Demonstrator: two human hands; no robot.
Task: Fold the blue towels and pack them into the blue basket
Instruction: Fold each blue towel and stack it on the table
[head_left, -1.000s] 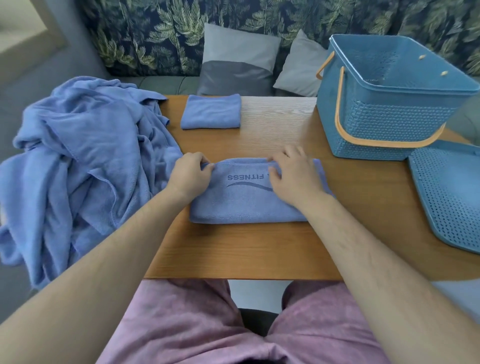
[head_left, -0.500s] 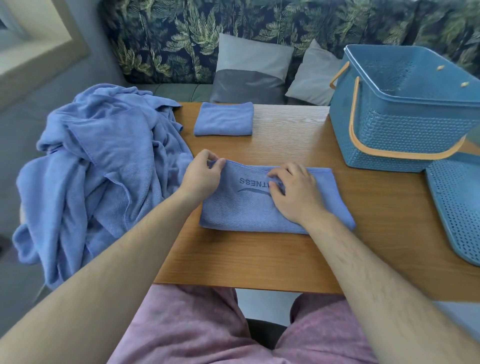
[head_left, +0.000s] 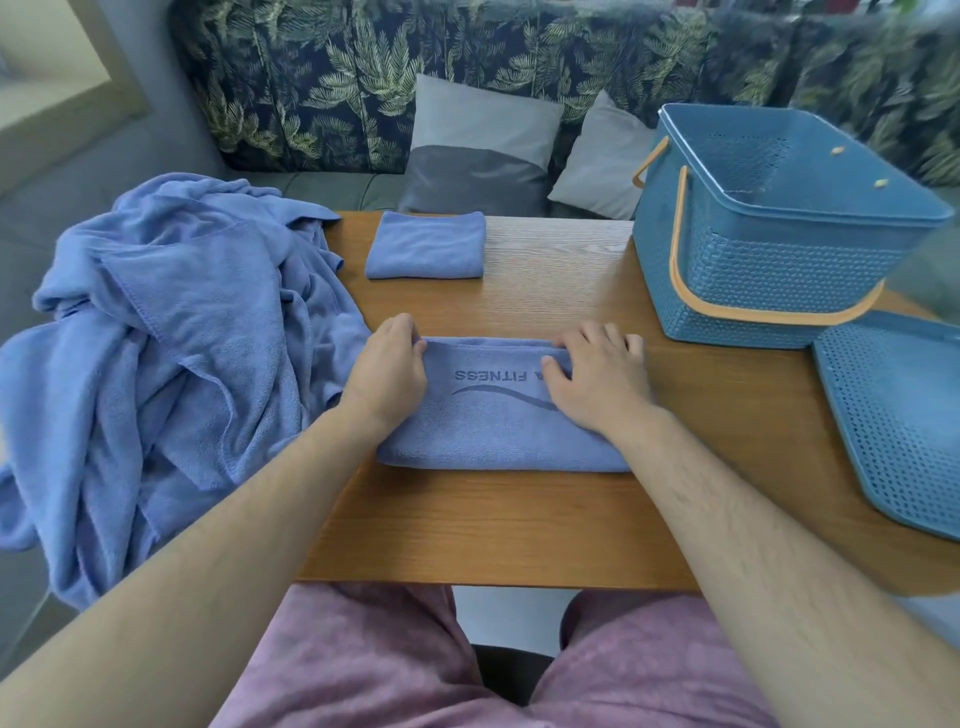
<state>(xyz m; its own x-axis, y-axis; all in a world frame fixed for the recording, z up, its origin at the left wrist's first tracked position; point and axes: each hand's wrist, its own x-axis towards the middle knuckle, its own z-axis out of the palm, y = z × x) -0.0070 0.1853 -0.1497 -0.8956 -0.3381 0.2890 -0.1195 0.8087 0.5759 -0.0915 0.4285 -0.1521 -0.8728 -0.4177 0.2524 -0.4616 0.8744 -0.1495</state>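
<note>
A folded blue towel (head_left: 493, 431) with upside-down "FITNESS" print lies on the wooden table (head_left: 519, 525) in front of me. My left hand (head_left: 387, 376) grips its far left corner, fingers curled over the edge. My right hand (head_left: 597, 382) rests flat on its right end with the fingers spread to the far edge. A smaller folded blue towel (head_left: 426, 244) lies at the table's far side. A heap of unfolded blue towels (head_left: 171, 338) hangs over the table's left edge. The blue basket (head_left: 769, 228) with its orange handle stands empty at the right.
The basket's perforated blue lid (head_left: 898, 415) lies flat at the right, partly over the table edge. Behind the table is a leaf-patterned sofa with grey cushions (head_left: 478, 145). My pink shorts show below the near table edge.
My left hand had the towel's far left corner lifted; now the towel lies flat. My right hand has slid from the towel's middle to its right end.
</note>
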